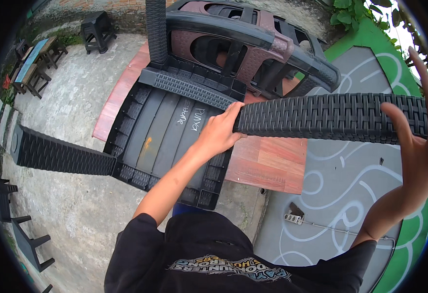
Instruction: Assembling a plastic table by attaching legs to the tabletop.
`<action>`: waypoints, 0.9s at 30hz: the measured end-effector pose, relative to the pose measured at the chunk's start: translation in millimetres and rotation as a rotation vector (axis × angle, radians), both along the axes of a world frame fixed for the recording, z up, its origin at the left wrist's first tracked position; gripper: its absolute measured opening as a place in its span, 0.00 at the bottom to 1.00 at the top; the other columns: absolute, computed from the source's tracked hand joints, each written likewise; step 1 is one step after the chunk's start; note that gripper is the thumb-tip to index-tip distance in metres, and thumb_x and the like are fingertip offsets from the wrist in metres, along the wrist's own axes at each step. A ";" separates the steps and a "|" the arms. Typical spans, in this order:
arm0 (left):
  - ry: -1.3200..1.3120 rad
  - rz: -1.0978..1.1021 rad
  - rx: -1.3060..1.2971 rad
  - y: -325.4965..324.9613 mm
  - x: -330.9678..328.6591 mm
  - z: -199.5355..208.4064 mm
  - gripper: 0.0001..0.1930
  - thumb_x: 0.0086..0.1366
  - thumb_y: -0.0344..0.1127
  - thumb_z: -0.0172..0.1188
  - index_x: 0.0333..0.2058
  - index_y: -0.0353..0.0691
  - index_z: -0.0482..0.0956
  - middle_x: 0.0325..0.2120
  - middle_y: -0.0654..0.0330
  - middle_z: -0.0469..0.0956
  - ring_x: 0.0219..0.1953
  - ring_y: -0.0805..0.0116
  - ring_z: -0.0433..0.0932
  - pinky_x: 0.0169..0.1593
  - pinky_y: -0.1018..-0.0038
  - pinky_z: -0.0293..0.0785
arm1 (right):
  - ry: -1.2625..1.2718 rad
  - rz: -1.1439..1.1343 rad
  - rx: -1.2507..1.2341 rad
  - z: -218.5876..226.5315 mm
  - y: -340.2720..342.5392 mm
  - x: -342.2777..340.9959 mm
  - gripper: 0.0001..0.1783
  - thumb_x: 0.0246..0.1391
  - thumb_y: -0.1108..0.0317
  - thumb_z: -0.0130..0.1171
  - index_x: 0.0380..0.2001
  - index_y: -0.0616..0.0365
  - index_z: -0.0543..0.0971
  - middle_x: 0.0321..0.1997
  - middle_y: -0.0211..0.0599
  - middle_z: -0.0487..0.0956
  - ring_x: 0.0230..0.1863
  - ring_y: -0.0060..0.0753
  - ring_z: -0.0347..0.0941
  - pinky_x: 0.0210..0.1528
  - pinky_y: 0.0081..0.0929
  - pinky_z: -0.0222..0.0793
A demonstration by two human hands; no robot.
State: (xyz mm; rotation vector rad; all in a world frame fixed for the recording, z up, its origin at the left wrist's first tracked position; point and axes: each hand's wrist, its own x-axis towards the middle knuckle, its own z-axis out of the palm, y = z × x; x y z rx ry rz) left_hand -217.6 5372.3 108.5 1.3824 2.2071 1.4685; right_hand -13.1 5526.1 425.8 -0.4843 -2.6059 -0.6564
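Observation:
A black plastic table (160,122) with a woven pattern lies upside down, its ribbed underside bearing pale handwriting. One leg (67,154) sticks out to the left and another leg (156,34) points away at the far side. A thick woven-pattern leg (316,116) stretches to the right. Around its inner end, by the table's corner, my left hand (220,128) is closed. My right hand (416,151) is at the outer end, thumb and fingers spread, its palm seemingly against that end. Whether this leg is fully seated in the corner is hidden by my left hand.
A reddish wood-look tabletop (267,163) supports the upturned table. Beyond it lie stacked black and brown plastic chairs (243,44). A black stool (97,31) and low wooden benches (33,63) stand far left. A socket strip (293,219) is on the painted grey surface at right.

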 end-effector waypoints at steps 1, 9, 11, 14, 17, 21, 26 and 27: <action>0.007 -0.051 0.063 29.6 -15.6 7.0 0.38 0.47 0.32 0.72 0.57 0.43 0.62 0.42 0.43 0.78 0.46 0.38 0.75 0.45 0.56 0.73 | 0.076 0.100 -0.236 4.4 63.7 28.4 0.37 0.42 0.65 0.71 0.57 0.62 0.72 0.52 0.39 0.78 0.56 0.33 0.73 0.65 0.43 0.63; -0.036 -0.092 -0.089 150.5 -133.1 -37.6 0.42 0.43 0.36 0.75 0.58 0.35 0.65 0.42 0.41 0.79 0.47 0.44 0.78 0.49 0.60 0.74 | 0.662 0.204 -0.681 -45.3 124.1 -131.6 0.33 0.49 0.50 0.66 0.51 0.67 0.76 0.49 0.48 0.79 0.52 0.40 0.76 0.48 0.34 0.72; 0.012 -0.062 -0.091 172.2 -157.4 -56.4 0.42 0.42 0.38 0.76 0.56 0.34 0.67 0.37 0.40 0.80 0.44 0.42 0.79 0.48 0.57 0.76 | 0.677 0.265 -0.709 -61.0 130.7 -169.4 0.28 0.45 0.55 0.67 0.46 0.64 0.79 0.44 0.48 0.81 0.44 0.41 0.79 0.46 0.36 0.72; -0.021 -0.155 -0.312 193.1 -172.3 -69.4 0.41 0.43 0.36 0.75 0.57 0.33 0.68 0.40 0.40 0.80 0.46 0.44 0.79 0.51 0.61 0.75 | 0.580 0.195 -0.583 -92.1 134.9 -212.9 0.25 0.48 0.55 0.66 0.45 0.61 0.79 0.42 0.39 0.81 0.44 0.31 0.77 0.47 0.26 0.70; -0.031 -0.141 -0.357 191.4 -190.9 -98.1 0.40 0.45 0.34 0.74 0.58 0.33 0.68 0.41 0.42 0.80 0.47 0.46 0.79 0.52 0.63 0.74 | 0.581 0.247 -0.516 -120.6 134.8 -241.3 0.24 0.47 0.56 0.65 0.44 0.61 0.79 0.40 0.43 0.82 0.44 0.37 0.78 0.48 0.28 0.71; -0.090 -0.126 -0.345 193.4 -195.2 -109.3 0.39 0.45 0.32 0.73 0.58 0.32 0.69 0.41 0.40 0.80 0.47 0.45 0.78 0.52 0.63 0.74 | 0.578 0.220 -0.531 -126.0 128.3 -245.4 0.23 0.48 0.57 0.65 0.44 0.61 0.79 0.41 0.44 0.82 0.46 0.39 0.78 0.49 0.30 0.71; -0.110 -0.180 -0.418 198.9 -187.2 -94.3 0.40 0.46 0.33 0.73 0.58 0.30 0.67 0.41 0.37 0.79 0.48 0.44 0.77 0.53 0.63 0.74 | 0.458 0.179 -0.609 -115.5 116.5 -250.5 0.23 0.47 0.63 0.64 0.43 0.69 0.74 0.40 0.56 0.77 0.42 0.55 0.75 0.46 0.38 0.70; -0.115 -0.178 -0.444 198.2 -188.0 -96.6 0.40 0.46 0.33 0.73 0.58 0.29 0.67 0.41 0.36 0.78 0.49 0.43 0.77 0.53 0.63 0.74 | 0.456 0.178 -0.610 -121.8 118.6 -252.1 0.23 0.47 0.63 0.64 0.43 0.69 0.74 0.40 0.56 0.77 0.42 0.55 0.75 0.46 0.38 0.70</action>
